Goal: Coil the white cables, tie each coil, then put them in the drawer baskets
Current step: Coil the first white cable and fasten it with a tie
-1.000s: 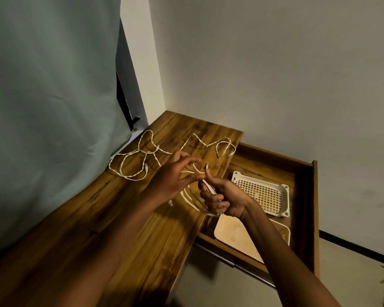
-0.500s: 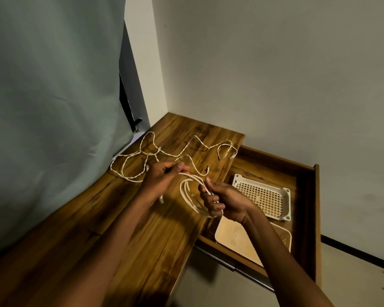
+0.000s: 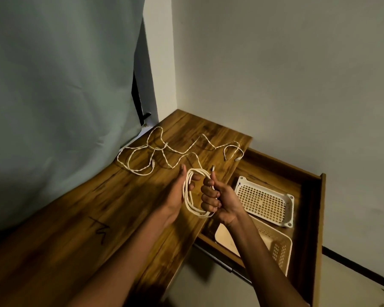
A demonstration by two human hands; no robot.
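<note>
A white cable is partly wound into a coil (image 3: 192,201) held between both hands above the wooden desk's right edge. My right hand (image 3: 220,199) grips the coil in a fist, the cable's plug end (image 3: 213,168) sticking up past my thumb. My left hand (image 3: 179,191) holds the coil's left side, its fingers through the loops. The uncoiled length and other loose white cable (image 3: 162,154) trail across the desk top behind. The open drawer (image 3: 306,196) holds a white basket (image 3: 265,202) and a beige basket (image 3: 275,242).
The wooden desk (image 3: 87,218) runs along a grey-green curtain (image 3: 53,96) on the left. White walls close the corner behind and on the right. The drawer juts out to the right of the desk over the floor (image 3: 353,291).
My left hand brought another loop of cable over to the coil, which now has more turns. Both hands rose slightly and came closer together. Less loose cable lies on the desk.
</note>
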